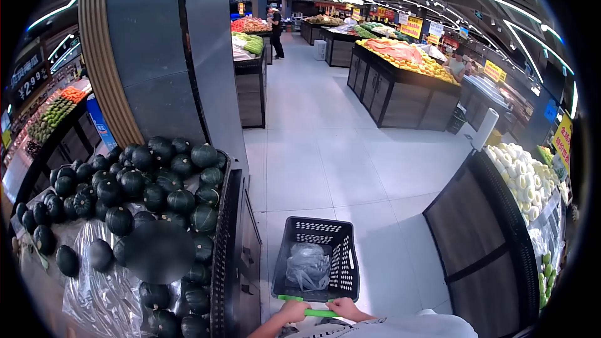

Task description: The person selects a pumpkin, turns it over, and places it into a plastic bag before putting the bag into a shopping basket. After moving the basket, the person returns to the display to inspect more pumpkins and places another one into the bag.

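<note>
Green handle of the black perforated shopping basket: both hands are closed around it at the bottom of the view. The left hand grips the handle's left end, knuckles up; the right hand grips just right of centre, fingers curled over the bar. The basket sits low on the pale tiled floor, directly ahead of the person. Inside the basket lies a crumpled clear plastic bag, resting against its near wall.

Left of the basket, touching distance aside, stands a dark display counter piled with dark green squashes. Right of the basket, well apart, a second counter carries pale yellow-white produce. Far beyond the basket, up the aisle, a person in dark clothing stands beside further produce stands.
</note>
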The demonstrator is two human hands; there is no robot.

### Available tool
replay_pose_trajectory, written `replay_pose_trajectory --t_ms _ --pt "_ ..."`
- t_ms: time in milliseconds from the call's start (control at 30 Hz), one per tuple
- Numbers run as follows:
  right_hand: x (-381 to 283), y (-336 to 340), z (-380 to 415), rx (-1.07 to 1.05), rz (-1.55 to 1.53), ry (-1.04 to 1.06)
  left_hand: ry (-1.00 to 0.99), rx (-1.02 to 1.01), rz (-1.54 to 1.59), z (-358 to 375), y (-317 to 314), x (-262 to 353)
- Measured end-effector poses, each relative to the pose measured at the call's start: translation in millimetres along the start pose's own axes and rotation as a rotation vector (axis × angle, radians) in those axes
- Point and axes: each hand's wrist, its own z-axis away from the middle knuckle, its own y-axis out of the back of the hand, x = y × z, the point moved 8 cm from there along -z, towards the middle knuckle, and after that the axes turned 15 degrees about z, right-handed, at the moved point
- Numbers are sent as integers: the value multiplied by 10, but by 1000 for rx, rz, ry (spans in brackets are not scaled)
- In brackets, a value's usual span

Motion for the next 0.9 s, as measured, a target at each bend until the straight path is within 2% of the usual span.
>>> replay_pose_trajectory --t_ms 100,133,233,267,300,333,367,400,467,500,533,567,633,667,700,767,800,833,867,900 --pt "19 -183 21 59 -21 -2 19 -54 -186 109 -123 12" --pt "63 -274 -9 177 -242 99 59 -73 -183 148 -203 -10" --pt "204 -384 -19 161 -201 140 119 -120 -206 172 -383 -39" --pt "317 -554 -47 -208 -27 13 101 -130 -228 208 -443 22" --pt "323 -591 -51 -317 48 84 81 -138 -247 215 -487 91" --pt "320 -589 -44 -349 111 143 62 -73 -191 137 -681 -104" --pt "446 -712 -66 -412 177 115 45 -9 -133 30 -918 -289" --pt "556 -765 -30 -535 148 62 100 -58 -140 36 -981 -159" --pt "829 -785 -48 -489 60 131 224 -155 -154 146 -1016 191" --pt "902 -796 -65 -468 12 175 233 -136 -131 114 -1095 270" --pt "900 -555 9 -419 95 134 243 -117 -108 88 -1184 338" --pt "1056 -565 -15 -459 -9 108 252 -99 -86 62 -1283 405" --pt "1247 -396 38 -540 -226 41 177 86 69 -7 -1418 657" --pt "1256 -211 73 -503 -131 109 141 177 141 -35 -1475 769" --pt "1415 -214 51 -538 -344 -59 183 157 128 -91 -1573 869" --pt "1539 0 11 -486 -178 -62 217 136 144 -200 -1664 1139" --pt "1585 65 13 -487 -244 -49 192 148 165 -274 -1782 1168" --pt "1524 183 11 -397 -269 95 214 198 301 -306 -1830 1240" --pt "1498 398 49 -228 -124 294 202 217 301 -362 -1902 1257" --pt "1397 516 96 -148 -53 501 186 238 302 -399 -1927 1311"
